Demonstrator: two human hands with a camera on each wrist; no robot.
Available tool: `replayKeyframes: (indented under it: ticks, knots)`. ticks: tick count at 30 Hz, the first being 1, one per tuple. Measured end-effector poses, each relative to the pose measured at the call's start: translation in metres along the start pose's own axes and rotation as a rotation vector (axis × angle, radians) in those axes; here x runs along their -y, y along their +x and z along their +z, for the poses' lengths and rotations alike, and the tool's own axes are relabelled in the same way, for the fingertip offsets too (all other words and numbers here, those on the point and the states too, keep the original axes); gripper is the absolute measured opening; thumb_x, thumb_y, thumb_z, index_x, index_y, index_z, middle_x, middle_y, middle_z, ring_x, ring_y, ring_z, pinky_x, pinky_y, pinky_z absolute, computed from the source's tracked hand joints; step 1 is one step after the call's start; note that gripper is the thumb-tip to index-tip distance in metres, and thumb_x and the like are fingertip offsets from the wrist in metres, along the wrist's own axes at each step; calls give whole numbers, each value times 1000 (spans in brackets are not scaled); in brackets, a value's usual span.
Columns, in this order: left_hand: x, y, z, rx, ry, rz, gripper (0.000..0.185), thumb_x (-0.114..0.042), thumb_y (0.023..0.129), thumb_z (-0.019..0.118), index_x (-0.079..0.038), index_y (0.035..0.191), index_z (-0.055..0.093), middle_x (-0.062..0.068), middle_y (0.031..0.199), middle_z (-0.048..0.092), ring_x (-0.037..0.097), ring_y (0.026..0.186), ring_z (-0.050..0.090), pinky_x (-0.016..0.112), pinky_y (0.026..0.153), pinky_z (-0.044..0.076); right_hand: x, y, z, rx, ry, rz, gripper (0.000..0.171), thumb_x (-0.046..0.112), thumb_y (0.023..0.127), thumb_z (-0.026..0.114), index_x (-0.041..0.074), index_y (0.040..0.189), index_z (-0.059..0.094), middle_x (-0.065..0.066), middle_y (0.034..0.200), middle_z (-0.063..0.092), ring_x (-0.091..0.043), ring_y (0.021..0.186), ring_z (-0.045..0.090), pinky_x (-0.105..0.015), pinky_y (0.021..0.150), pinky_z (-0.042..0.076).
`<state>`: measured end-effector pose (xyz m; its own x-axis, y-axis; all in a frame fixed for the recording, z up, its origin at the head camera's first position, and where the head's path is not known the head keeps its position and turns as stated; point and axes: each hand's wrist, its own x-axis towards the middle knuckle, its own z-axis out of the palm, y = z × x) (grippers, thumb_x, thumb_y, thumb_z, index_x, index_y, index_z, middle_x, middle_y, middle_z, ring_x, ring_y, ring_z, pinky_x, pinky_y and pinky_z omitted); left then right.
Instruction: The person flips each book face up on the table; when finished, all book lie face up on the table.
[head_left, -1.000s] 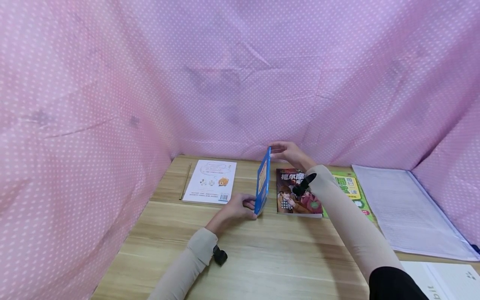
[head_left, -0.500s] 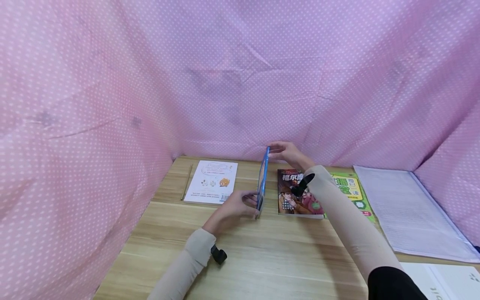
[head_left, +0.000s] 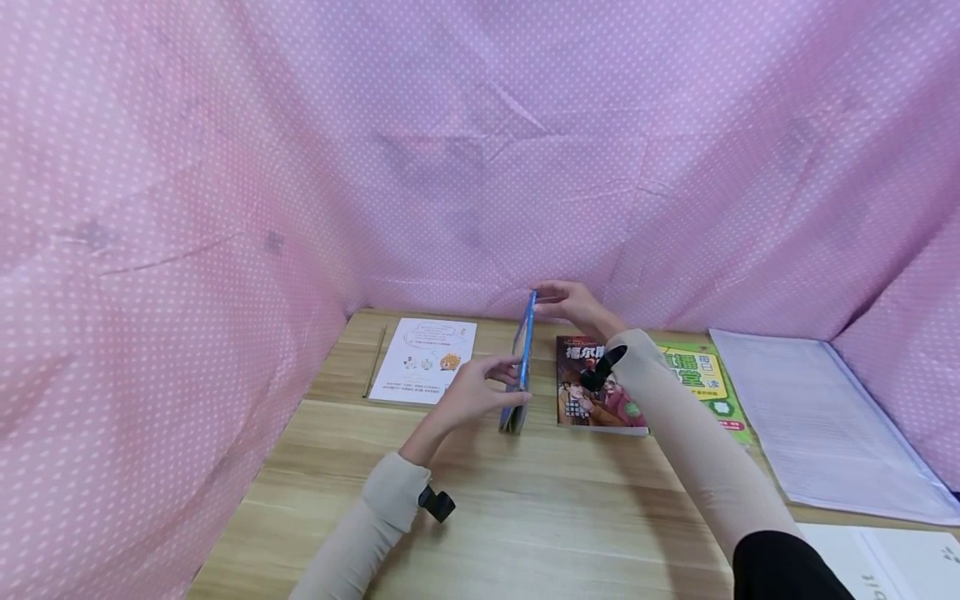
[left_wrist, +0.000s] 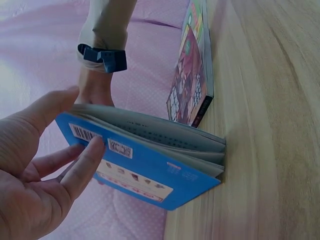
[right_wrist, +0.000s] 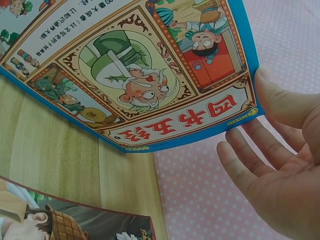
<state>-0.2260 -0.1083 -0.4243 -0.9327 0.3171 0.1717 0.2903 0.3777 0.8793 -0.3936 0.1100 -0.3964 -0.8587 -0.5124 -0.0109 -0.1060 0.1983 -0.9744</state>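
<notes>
Blue-covered paperback book (head_left: 521,367) stands on its lower edge on the wooden worktop (head_left: 525,500), just left of the flat detective-cover book (head_left: 596,385). My left hand (head_left: 472,392) lays nearly straight fingers (left_wrist: 85,165) on the barcode cover, thumb over the pages. My right hand (head_left: 573,304) reaches past the detective-cover book, its open fingers (right_wrist: 250,170) propping the blue book's far corner. Only the right wrist view shows the illustrated front; only the left wrist view shows the fanned pages.
</notes>
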Motion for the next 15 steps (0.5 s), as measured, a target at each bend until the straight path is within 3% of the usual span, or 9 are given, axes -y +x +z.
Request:
replayKeyframes:
  ticks: [8, 15]
  knots:
    - [-2, 1, 4, -65, 30, 20, 55, -13, 82, 85, -2, 132, 66, 13, 104, 76, 25, 99, 73, 50, 92, 57, -2, 1, 2, 10, 8, -17, 60, 4, 96, 68, -2, 150, 44, -26, 148, 51, -41, 137, 49, -51, 116, 41]
    - [-2, -2, -1, -68, 24, -19, 53, -9, 84, 82, -3, 134, 64, 9, 109, 74, 19, 100, 71, 25, 83, 56, -5, 1, 7, 23, 10, -35, 66, 3, 95, 68, 7, 155, 41, -24, 154, 47, -42, 143, 45, -58, 122, 29]
